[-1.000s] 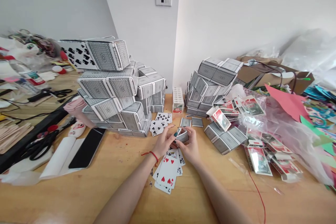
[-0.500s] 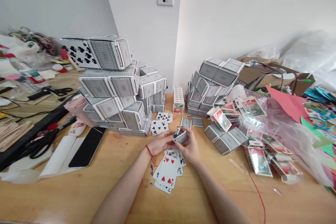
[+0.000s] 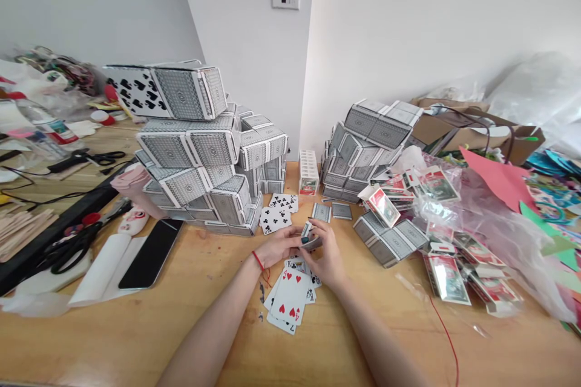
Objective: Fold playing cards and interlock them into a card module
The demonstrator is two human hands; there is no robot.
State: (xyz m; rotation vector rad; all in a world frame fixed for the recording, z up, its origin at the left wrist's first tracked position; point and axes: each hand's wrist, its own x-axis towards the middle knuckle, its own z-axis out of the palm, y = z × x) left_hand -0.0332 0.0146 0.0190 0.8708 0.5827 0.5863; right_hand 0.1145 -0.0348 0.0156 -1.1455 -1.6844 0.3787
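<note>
My left hand (image 3: 287, 244) and my right hand (image 3: 327, 252) meet at the middle of the table, both closed on a small stack of playing cards (image 3: 312, 244). A small white-and-green printed piece shows at the top of the stack; fingers hide much of it. Just below my hands lies a loose pile of face-up cards (image 3: 290, 297), a four of hearts on top. Beyond my left hand are several face-up clubs cards (image 3: 276, 219). Two face-down cards (image 3: 322, 212) lie past my right hand.
Tall block structures of folded cards stand at left (image 3: 213, 145) and right (image 3: 372, 145). A separate card block (image 3: 390, 239) carries an opened card box (image 3: 380, 205). More boxes (image 3: 447, 278) and plastic wrap lie right; a phone (image 3: 151, 254) and scissors (image 3: 75, 248) lie left.
My right fingers have shifted up and over the top of the stack, and the stack has tilted flatter between my hands. The other things lie as before.
</note>
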